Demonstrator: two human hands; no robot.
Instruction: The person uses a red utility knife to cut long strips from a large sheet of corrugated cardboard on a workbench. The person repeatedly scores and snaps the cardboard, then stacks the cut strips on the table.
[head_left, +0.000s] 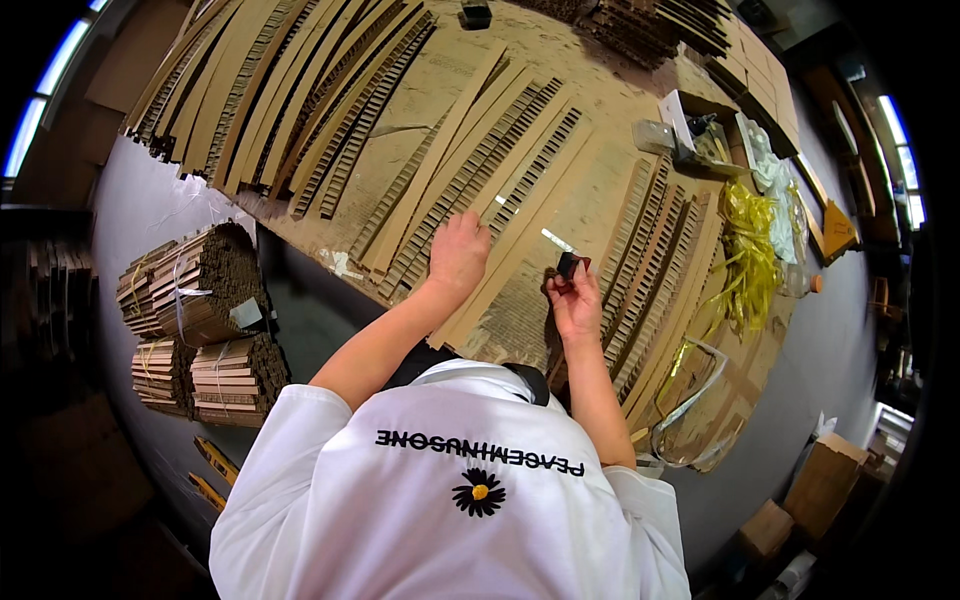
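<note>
My left hand (460,252) is over a honeycomb cardboard strip (425,245) in the middle of the table, fingers curled together; whatever is between them is hidden. To its right, my right hand (577,303) pinches a small black block (569,265) with a dark red edge; its kind is unclear. A short pale, shiny strip (557,240) lies on the cardboard just beyond that block. Between my hands runs a flat brown cardboard strip (525,245). Several more honeycomb strips (640,260) lie side by side to the right of my right hand.
Rows of cardboard strips (290,100) cover the table's far left. At right are an open box (740,140) of small items and a heap of yellow plastic ribbon (745,250). Tied strip bundles (190,290) stand left of the table. A small black object (475,15) lies at the far side.
</note>
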